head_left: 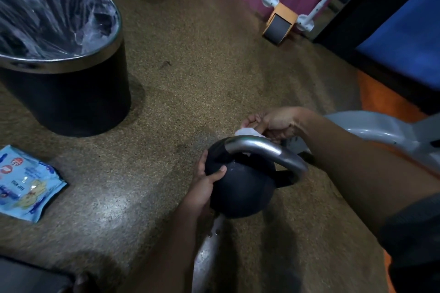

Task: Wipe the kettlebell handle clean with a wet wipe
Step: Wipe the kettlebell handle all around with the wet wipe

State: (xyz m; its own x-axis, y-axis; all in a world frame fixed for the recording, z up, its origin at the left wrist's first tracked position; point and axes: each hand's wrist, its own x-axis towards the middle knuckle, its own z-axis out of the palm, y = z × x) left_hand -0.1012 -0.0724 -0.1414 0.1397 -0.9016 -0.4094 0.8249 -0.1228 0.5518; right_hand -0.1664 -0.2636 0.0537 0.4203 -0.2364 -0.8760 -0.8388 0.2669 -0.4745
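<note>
Only a crumpled corner of the white wet wipe (247,132) shows, bunched behind the far side of the handle (264,149) and mostly covered by the right hand (273,123), whose fingers curl tightly around it at centre right of the frame. Whether the wipe actually touches the steel handle cannot be told, since the bar crosses in front of it. The black kettlebell (240,185) sits low in the centre, tilted, its underside hidden; the left hand (204,183) grips its rounded body from the left, thumb pressed on the front and the fingers wrapped behind out of view. The speckled brown floor (190,78) fills most of the frame. A black bin (71,92) with a clear liner stands at upper left, cut by the edge, and a blue pack of wipes (23,183) lies at the left edge, partly cropped. An orange-and-white ab roller (283,18) rests against the pink wall at the top. A grey curved frame (371,128) passes behind the right forearm at right.
</note>
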